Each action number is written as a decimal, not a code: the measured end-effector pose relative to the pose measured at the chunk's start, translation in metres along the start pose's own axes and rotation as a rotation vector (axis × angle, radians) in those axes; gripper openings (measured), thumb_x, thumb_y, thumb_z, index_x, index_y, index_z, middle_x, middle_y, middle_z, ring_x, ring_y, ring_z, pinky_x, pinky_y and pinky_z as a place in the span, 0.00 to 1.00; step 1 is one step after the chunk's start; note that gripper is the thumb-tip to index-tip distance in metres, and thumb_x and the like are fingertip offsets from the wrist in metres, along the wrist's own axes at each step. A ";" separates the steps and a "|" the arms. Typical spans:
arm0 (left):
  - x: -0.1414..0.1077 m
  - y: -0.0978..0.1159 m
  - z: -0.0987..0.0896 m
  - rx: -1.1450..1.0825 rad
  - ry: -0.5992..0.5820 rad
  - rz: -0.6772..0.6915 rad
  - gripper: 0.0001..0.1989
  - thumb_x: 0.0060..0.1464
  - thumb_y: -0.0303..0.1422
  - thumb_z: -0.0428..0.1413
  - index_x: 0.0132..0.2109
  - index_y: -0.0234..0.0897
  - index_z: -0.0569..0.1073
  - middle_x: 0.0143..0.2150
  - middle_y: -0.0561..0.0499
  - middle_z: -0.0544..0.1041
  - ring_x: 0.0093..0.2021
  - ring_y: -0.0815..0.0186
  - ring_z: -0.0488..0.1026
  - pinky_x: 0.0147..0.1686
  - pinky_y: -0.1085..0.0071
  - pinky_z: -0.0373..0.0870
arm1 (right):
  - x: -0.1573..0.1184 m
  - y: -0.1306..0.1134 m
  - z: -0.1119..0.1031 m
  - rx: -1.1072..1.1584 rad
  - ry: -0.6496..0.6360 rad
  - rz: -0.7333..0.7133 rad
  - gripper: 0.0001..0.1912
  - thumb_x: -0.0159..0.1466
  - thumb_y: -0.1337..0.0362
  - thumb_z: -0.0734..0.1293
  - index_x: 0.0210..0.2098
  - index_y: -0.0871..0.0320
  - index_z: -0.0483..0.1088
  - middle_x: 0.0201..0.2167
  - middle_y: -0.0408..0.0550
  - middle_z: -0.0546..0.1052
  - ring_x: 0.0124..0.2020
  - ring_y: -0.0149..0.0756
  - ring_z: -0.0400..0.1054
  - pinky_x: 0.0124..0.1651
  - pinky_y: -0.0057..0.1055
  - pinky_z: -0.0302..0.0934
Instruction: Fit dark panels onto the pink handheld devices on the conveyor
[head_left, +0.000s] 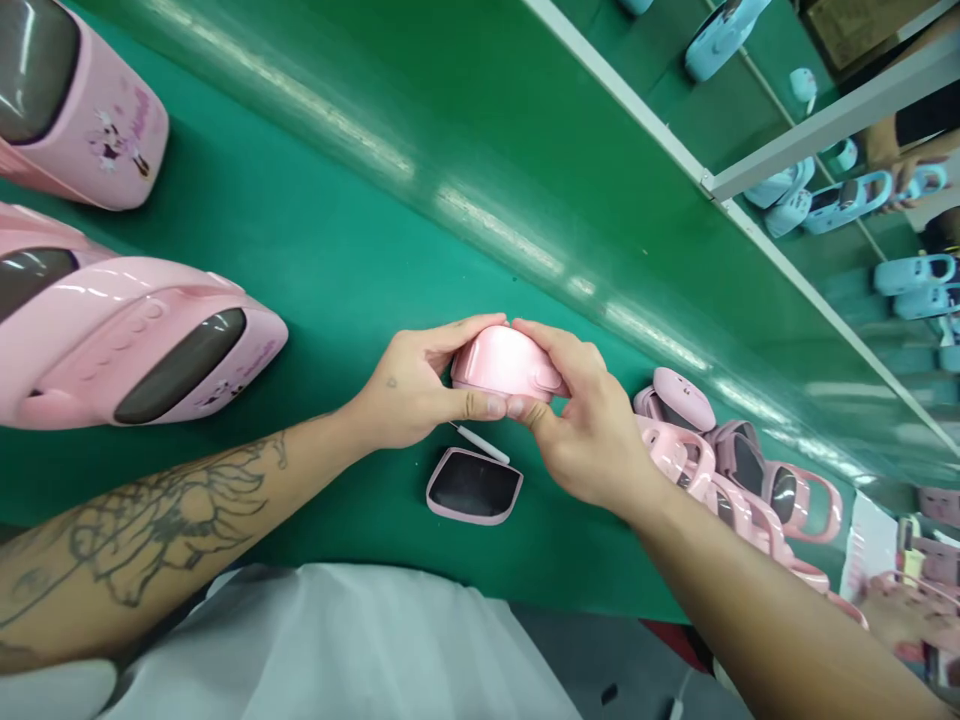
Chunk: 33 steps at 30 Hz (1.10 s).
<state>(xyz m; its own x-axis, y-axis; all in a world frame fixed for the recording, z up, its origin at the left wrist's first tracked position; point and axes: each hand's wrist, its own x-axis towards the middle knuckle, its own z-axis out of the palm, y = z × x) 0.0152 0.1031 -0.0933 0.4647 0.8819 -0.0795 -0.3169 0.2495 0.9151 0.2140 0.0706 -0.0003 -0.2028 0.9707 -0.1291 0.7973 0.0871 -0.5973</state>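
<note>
A small rounded pink plastic shell [504, 362] is held between both hands above the green table. My left hand [420, 385] grips its left side, fingers behind and thumb along the near edge. My right hand [581, 405] closes on its right side, and the two thumb tips nearly meet at the front. Just below the hands lies a thin white stick-like tool [482, 443]. Nearer to my body, a dark panel with a pink rim [474, 487] rests flat on the table. The underside of the shell is hidden.
Large pink housings with dark windows [180, 350] stand at the left. Pink handled parts [739, 480] crowd the right side. A green wall [480, 190] runs behind the table. Beyond a metal frame [637, 100] are blue parts and another person's hands.
</note>
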 end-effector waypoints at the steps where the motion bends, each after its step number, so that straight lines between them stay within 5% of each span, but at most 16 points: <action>1: 0.001 -0.001 -0.001 0.000 -0.001 0.006 0.40 0.45 0.39 0.79 0.66 0.41 0.80 0.68 0.41 0.79 0.71 0.37 0.71 0.71 0.44 0.68 | -0.001 0.001 0.002 -0.016 0.019 -0.020 0.27 0.72 0.52 0.69 0.68 0.49 0.68 0.66 0.53 0.78 0.63 0.59 0.72 0.63 0.58 0.69; 5: 0.007 0.001 -0.003 0.084 -0.008 0.071 0.36 0.51 0.44 0.75 0.64 0.38 0.80 0.65 0.41 0.81 0.67 0.42 0.76 0.66 0.50 0.73 | -0.006 0.004 0.014 -0.038 0.074 -0.076 0.29 0.73 0.53 0.68 0.70 0.52 0.65 0.68 0.55 0.76 0.66 0.58 0.70 0.66 0.58 0.67; 7: 0.012 0.006 0.002 0.185 0.049 0.164 0.28 0.60 0.51 0.67 0.59 0.36 0.83 0.61 0.41 0.83 0.63 0.46 0.78 0.65 0.53 0.72 | -0.008 0.005 0.021 -0.045 0.110 -0.091 0.30 0.73 0.54 0.68 0.71 0.55 0.64 0.69 0.58 0.75 0.67 0.58 0.70 0.67 0.59 0.67; 10: 0.019 0.014 0.018 0.300 0.170 0.271 0.29 0.67 0.58 0.56 0.52 0.36 0.84 0.55 0.41 0.85 0.57 0.50 0.80 0.60 0.58 0.74 | -0.012 0.006 0.030 -0.043 0.185 -0.033 0.34 0.72 0.53 0.68 0.73 0.59 0.61 0.71 0.63 0.72 0.71 0.61 0.66 0.70 0.63 0.64; 14: 0.026 0.018 0.042 0.325 0.318 0.156 0.34 0.69 0.62 0.49 0.43 0.37 0.84 0.41 0.44 0.85 0.42 0.55 0.81 0.41 0.62 0.74 | -0.020 0.006 0.031 -0.008 0.145 0.042 0.40 0.72 0.48 0.68 0.76 0.59 0.56 0.77 0.65 0.63 0.77 0.62 0.57 0.76 0.67 0.55; 19: 0.035 0.017 0.053 0.345 0.428 0.083 0.34 0.66 0.65 0.53 0.32 0.40 0.80 0.28 0.48 0.79 0.33 0.59 0.77 0.34 0.63 0.70 | -0.020 0.006 0.019 0.121 0.085 0.091 0.36 0.68 0.52 0.72 0.71 0.56 0.64 0.70 0.59 0.73 0.69 0.60 0.69 0.71 0.62 0.65; 25: 0.035 0.018 0.056 0.420 0.441 0.150 0.31 0.63 0.63 0.58 0.27 0.40 0.75 0.25 0.51 0.74 0.33 0.61 0.75 0.31 0.66 0.68 | -0.008 0.003 0.016 0.224 0.023 0.144 0.35 0.59 0.59 0.77 0.64 0.54 0.68 0.60 0.52 0.81 0.58 0.54 0.77 0.60 0.53 0.74; 33: 0.034 0.018 0.060 0.475 0.505 0.186 0.32 0.66 0.61 0.56 0.25 0.40 0.75 0.26 0.50 0.76 0.32 0.62 0.75 0.35 0.64 0.70 | -0.016 0.003 0.034 0.042 0.155 -0.032 0.36 0.65 0.63 0.70 0.71 0.54 0.62 0.68 0.56 0.74 0.66 0.63 0.68 0.69 0.63 0.62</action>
<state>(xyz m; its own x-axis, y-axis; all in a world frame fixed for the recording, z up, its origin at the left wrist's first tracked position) 0.0743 0.1135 -0.0556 -0.0375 0.9989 0.0269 0.0940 -0.0233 0.9953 0.1999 0.0476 -0.0268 -0.1350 0.9908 0.0126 0.7665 0.1125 -0.6323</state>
